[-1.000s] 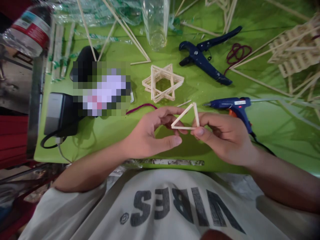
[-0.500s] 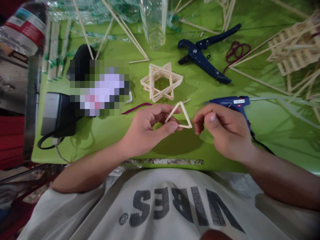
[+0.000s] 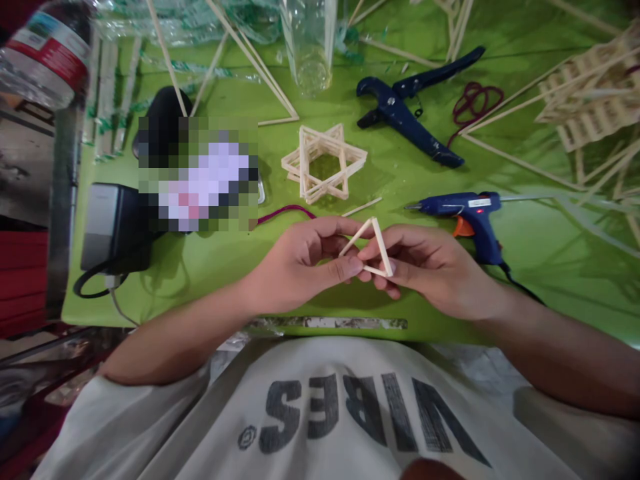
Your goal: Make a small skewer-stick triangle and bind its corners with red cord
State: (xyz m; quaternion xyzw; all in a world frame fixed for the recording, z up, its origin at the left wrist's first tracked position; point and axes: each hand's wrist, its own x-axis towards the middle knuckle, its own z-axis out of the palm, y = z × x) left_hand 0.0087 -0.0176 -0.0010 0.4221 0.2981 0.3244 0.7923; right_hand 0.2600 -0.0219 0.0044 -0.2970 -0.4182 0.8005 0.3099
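Note:
A small triangle of thin wooden sticks (image 3: 379,241) is held just above the green table (image 3: 550,267), near its front edge. My left hand (image 3: 300,263) pinches the triangle's left corner between thumb and fingers. My right hand (image 3: 425,270) grips its right side and lower corner with closed fingers. A finished six-pointed star of the same sticks (image 3: 323,162) lies flat a little beyond my hands. A blue glue gun (image 3: 465,210) rests on the table just right of my right hand, nozzle pointing left.
Blue cutting pliers (image 3: 407,110) lie at the back beside a dark red cord (image 3: 473,100). Long sticks and a stick lattice (image 3: 585,100) fill the right side. A clear bottle (image 3: 310,40), a black power adapter (image 3: 113,227) and a loose short stick (image 3: 361,207) also lie there.
My right hand had let go of the triangle half a second ago and has come back to grip its right side. The triangle has shifted slightly right and down.

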